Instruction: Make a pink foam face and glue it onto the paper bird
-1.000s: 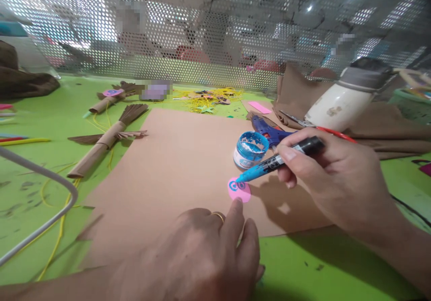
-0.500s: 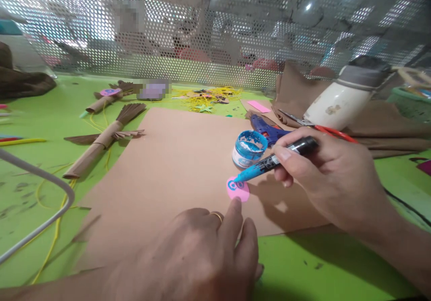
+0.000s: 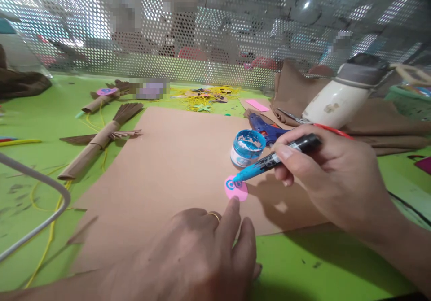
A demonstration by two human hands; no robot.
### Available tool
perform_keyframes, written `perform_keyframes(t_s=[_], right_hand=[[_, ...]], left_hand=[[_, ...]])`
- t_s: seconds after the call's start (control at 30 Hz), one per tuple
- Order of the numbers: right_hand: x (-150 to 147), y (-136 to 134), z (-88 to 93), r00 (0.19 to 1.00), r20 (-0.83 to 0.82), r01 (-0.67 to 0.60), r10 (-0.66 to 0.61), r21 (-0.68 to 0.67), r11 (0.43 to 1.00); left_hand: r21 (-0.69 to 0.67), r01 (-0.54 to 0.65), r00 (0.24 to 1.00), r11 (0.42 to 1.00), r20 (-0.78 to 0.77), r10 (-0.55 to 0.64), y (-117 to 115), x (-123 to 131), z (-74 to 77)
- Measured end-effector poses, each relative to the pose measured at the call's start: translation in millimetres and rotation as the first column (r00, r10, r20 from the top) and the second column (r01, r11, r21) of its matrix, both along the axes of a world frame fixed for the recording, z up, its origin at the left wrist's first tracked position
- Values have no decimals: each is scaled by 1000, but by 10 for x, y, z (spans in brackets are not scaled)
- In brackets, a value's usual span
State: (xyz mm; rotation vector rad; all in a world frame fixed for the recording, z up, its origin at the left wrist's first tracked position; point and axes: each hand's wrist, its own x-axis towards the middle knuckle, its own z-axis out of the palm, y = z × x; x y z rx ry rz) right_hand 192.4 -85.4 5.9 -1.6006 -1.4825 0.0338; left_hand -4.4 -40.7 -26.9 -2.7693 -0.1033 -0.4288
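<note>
far to the left of the left hand [image 3: 202, 245] and its fingers, from where i stand, a thin white bent tube [image 3: 63, 204] reaches in over loose yellow string [image 3: 50, 242]. beyond those same fingers, still on the left, lies a long brown rolled-paper figure with pleated paper wings and tail [image 3: 88, 155]; farther off from them is a second brown paper roll topped with a pink oval [image 3: 104, 98].

the left hand, a gold band [image 3: 214, 216] on one finger, grips nothing: its index fingertip presses the lower edge of a small pink paper oval [image 3: 238, 194] marked with two blue rings, while the other fingers bend loosely. the oval lies on a large tan paper sheet [image 3: 168, 153], just ahead of that fingertip.

the right hand [image 3: 319, 175] pinches a black and bright blue marker pen [image 3: 271, 159], slanted, its tip at the rings. just past the pen's barrel stands a small round jar of blue paint [image 3: 247, 150], and behind it a dark blue glue gun [image 3: 266, 129]. beyond the right fingers, a white bottle with a grey lid [image 3: 333, 103] leans in front of folded brown paper [image 3: 387, 126].
</note>
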Motion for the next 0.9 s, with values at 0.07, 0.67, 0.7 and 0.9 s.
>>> perform_keyframes(t_s=[0.07, 0.67, 0.7, 0.9], right_hand=[[-3, 3, 5, 1000, 1, -21, 21, -15, 1000], [-25, -8, 38, 999, 14, -28, 28, -7, 1000], [-24, -8, 36, 1000, 17, -17, 17, 1, 1000], [-12, 2, 20, 1000, -1, -14, 14, -5, 1000]], left_hand=[[0, 11, 1000, 1000, 6, -11, -3, -4, -7], [-37, 17, 1000, 999, 1, -17, 39, 45, 15], [-41, 17, 1000, 999, 0, -17, 38, 46, 13], [0, 15, 1000, 1000, -9, -15, -3, 15, 18]])
